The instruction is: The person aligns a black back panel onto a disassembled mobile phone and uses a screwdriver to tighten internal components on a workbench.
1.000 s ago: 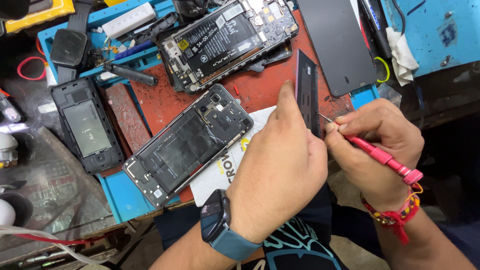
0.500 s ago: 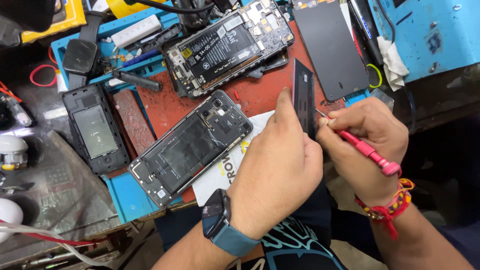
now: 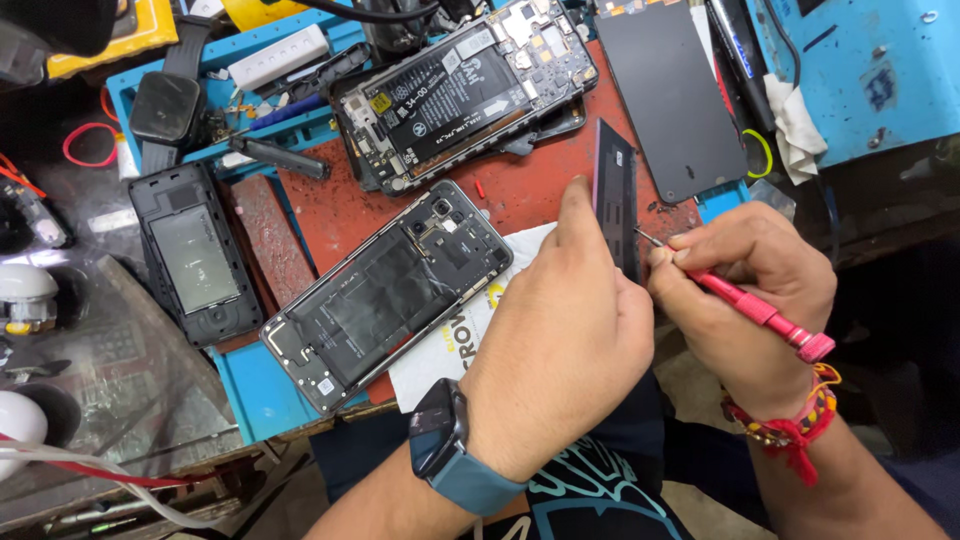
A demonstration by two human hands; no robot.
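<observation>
My left hand (image 3: 565, 330) holds a thin dark phone panel (image 3: 615, 190) upright on its edge over the red mat. A smartwatch with a blue strap (image 3: 445, 450) is on that wrist. My right hand (image 3: 745, 300) grips a slim red-handled tool (image 3: 760, 315), and its metal tip touches the panel's near edge. Left of my hands an opened phone frame (image 3: 385, 295) lies face down at an angle, partly on a white paper sheet (image 3: 450, 340).
A second opened phone with its battery showing (image 3: 460, 95) lies at the back. A black screen panel (image 3: 670, 95) rests at the back right, a black phone shell (image 3: 195, 260) at the left. Small tools, a watch (image 3: 165, 105) and a white cloth (image 3: 795, 115) lie around.
The view has shifted slightly. My hands have stayed together on the upright panel, with the tool tip at its near edge.
</observation>
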